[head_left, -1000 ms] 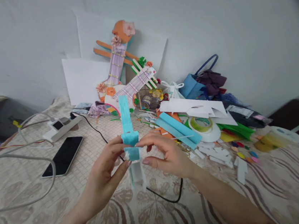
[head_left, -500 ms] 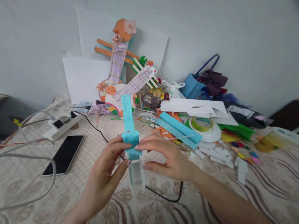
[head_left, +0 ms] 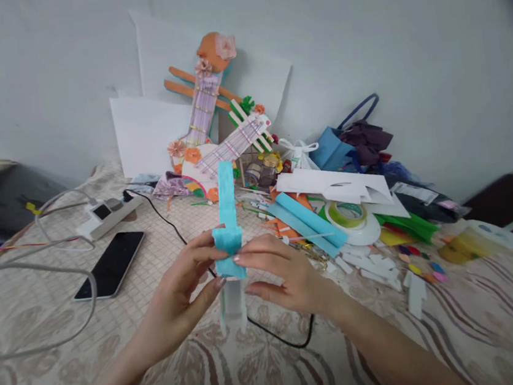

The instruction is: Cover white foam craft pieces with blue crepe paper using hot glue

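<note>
A blue strip of what looks like crepe paper stands up in front of me, its lower part folded over the end of a narrow white channel-shaped piece. My left hand grips the folded blue part from the left, thumb below and fingers above. From the right, my right hand presses its fingertips on the same part, with the thumb lower beside the white piece. The side of the blue paper away from me is hidden.
Decorated paper guitars lean at the back. To the left lie a phone, a power strip and looped cables. Rolled blue paper, tape, white board pieces and scraps spread on the right.
The upright blue strip has swung a little to the right and leans slightly. Both hands stay on the folded part, with small shifts of the fingers.
</note>
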`<action>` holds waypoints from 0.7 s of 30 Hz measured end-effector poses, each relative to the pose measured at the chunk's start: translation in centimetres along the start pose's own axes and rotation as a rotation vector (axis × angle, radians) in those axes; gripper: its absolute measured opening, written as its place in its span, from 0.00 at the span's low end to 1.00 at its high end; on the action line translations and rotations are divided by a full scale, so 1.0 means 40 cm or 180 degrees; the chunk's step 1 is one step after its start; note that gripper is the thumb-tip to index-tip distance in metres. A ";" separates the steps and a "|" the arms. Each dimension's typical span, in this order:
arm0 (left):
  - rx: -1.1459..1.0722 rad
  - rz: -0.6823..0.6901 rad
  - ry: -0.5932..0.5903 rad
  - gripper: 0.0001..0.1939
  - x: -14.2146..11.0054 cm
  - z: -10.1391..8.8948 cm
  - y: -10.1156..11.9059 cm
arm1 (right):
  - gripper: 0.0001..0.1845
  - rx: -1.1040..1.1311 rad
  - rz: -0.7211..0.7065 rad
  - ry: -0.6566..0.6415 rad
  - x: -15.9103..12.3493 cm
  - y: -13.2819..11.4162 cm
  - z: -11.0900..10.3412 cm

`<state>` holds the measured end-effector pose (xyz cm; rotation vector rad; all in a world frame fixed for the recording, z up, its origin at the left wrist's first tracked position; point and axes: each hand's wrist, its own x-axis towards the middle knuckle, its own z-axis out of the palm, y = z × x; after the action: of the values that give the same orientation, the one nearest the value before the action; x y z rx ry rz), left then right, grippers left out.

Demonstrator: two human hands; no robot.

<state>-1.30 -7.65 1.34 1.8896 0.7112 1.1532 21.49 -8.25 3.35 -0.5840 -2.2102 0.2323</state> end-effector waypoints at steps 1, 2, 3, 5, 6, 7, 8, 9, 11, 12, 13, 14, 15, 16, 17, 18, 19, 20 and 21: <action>0.0014 -0.0016 -0.0075 0.16 -0.002 -0.004 -0.003 | 0.21 -0.0006 -0.0022 -0.0006 0.000 -0.001 0.000; 0.0021 -0.0024 -0.0135 0.17 -0.004 -0.008 -0.007 | 0.21 -0.0011 -0.0037 -0.0012 -0.001 -0.002 0.000; 0.0007 -0.0027 -0.0181 0.17 -0.006 -0.010 -0.011 | 0.21 -0.0017 -0.0049 -0.0014 -0.001 -0.003 0.000; -0.0037 -0.0017 -0.0232 0.19 -0.009 -0.013 -0.018 | 0.20 -0.0036 -0.0059 -0.0013 0.000 -0.005 0.000; -0.0027 0.0006 -0.0252 0.20 -0.009 -0.013 -0.020 | 0.20 -0.0041 -0.0070 -0.0012 0.000 -0.004 0.000; 0.0006 0.0047 -0.0263 0.21 -0.009 -0.014 -0.023 | 0.20 -0.0042 -0.0083 -0.0015 0.000 -0.004 0.000; 0.0068 0.0112 -0.0271 0.21 -0.008 -0.014 -0.025 | 0.20 -0.0037 -0.0098 -0.0015 0.000 -0.003 0.000; 0.0140 0.0197 -0.0269 0.21 -0.008 -0.014 -0.026 | 0.20 -0.0027 -0.0121 -0.0014 -0.001 -0.001 0.001; 0.0234 0.0371 -0.0227 0.21 -0.006 -0.015 -0.029 | 0.20 -0.0006 -0.0149 -0.0026 -0.001 0.003 0.002; 0.0260 0.0427 -0.0202 0.21 -0.005 -0.015 -0.029 | 0.20 0.0001 -0.0155 -0.0033 -0.002 0.004 0.003; 0.0287 0.0463 -0.0174 0.20 -0.005 -0.016 -0.030 | 0.20 0.0005 -0.0165 -0.0033 -0.002 0.006 0.003; 0.0317 0.0484 -0.0152 0.20 -0.004 -0.016 -0.031 | 0.20 0.0006 -0.0179 -0.0031 -0.002 0.007 0.004; 0.0349 0.0496 -0.0133 0.19 -0.005 -0.016 -0.031 | 0.20 0.0003 -0.0194 -0.0029 -0.002 0.007 0.004; 0.0388 0.0510 -0.0127 0.19 -0.005 -0.017 -0.032 | 0.20 -0.0007 -0.0212 -0.0025 -0.002 0.008 0.004; 0.0427 0.0526 -0.0121 0.19 -0.005 -0.016 -0.032 | 0.20 -0.0023 -0.0224 -0.0022 -0.002 0.008 0.004; 0.0461 0.0543 -0.0120 0.19 -0.005 -0.016 -0.032 | 0.20 -0.0046 -0.0228 -0.0026 -0.002 0.008 0.004; 0.0483 0.0562 -0.0121 0.20 -0.005 -0.016 -0.032 | 0.21 -0.0077 -0.0227 -0.0031 -0.002 0.008 0.004; 0.0486 0.0576 -0.0125 0.20 -0.005 -0.015 -0.031 | 0.21 -0.0110 -0.0227 -0.0033 -0.002 0.008 0.004; 0.0478 0.0595 -0.0128 0.20 -0.004 -0.015 -0.031 | 0.21 -0.0135 -0.0228 -0.0034 -0.002 0.008 0.004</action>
<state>-1.98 -6.93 0.36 2.1366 0.6241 1.2011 21.51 -8.00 3.06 -0.5268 -2.2466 0.1519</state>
